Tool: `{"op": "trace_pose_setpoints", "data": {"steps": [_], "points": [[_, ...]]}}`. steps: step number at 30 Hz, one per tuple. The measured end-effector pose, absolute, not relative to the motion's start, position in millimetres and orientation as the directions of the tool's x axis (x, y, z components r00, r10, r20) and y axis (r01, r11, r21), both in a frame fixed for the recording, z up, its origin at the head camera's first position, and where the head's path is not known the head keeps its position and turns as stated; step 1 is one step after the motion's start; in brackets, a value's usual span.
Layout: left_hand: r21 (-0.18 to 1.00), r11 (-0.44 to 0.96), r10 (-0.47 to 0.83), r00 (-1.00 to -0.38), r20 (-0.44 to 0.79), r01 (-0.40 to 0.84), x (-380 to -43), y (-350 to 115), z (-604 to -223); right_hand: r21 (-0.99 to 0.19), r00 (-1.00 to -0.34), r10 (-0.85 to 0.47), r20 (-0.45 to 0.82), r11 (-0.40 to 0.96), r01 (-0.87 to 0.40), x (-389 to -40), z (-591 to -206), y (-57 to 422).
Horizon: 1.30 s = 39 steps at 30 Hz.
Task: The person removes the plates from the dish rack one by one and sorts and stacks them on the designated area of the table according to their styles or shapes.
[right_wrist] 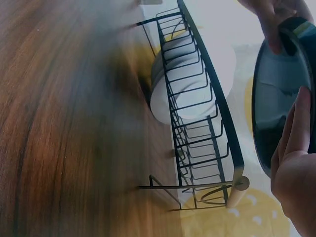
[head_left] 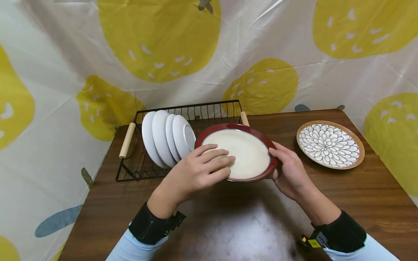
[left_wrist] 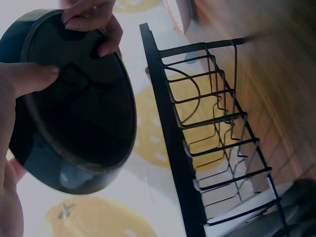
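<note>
Both hands hold a round plate with a cream middle and a dark red rim. It is raised above the table, its inside tilted toward me. My left hand grips its left side, fingers spread over the cream face. In the left wrist view the left thumb presses on the dark underside. At the right edge my right hand pinches the rim, thumb on top. Right fingers support the underside, as the right wrist view shows.
Behind the left hand stands a black wire dish rack with wooden handles; several white plates lean in its left half. A flower-patterned plate with a brown rim lies at the right of the wooden table. A lemon-print cloth hangs behind.
</note>
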<state>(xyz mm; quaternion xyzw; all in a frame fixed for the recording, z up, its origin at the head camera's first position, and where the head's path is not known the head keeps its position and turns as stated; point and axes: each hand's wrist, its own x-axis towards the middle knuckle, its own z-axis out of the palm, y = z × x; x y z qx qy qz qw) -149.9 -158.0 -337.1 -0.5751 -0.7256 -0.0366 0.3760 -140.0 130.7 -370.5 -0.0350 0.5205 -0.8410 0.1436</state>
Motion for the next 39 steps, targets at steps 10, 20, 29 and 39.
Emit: {"op": "trace_pose_setpoints", "data": {"steps": [10,20,29,39], "points": [[-0.109,0.522,0.742,-0.387,0.548,0.846,-165,-170,-343,-0.913,-0.984,-0.180,0.012,-0.403,0.063,-140,-364,128],[0.872,0.230,0.422,-0.852,0.310,0.432,-173,-184,-349,-0.888,-0.986,-0.145,0.080,-0.459,-0.004,-141,-362,133],[0.909,-0.402,0.365,-0.930,0.051,-0.108,-180,-171,-363,-0.899,-0.983,-0.146,0.111,-0.435,-0.037,-142,-364,130],[0.890,-0.445,0.386,-0.918,0.090,-0.100,-183,-161,-380,-0.937,-0.983,-0.162,0.084,-0.348,-0.023,-146,-378,130]]}}
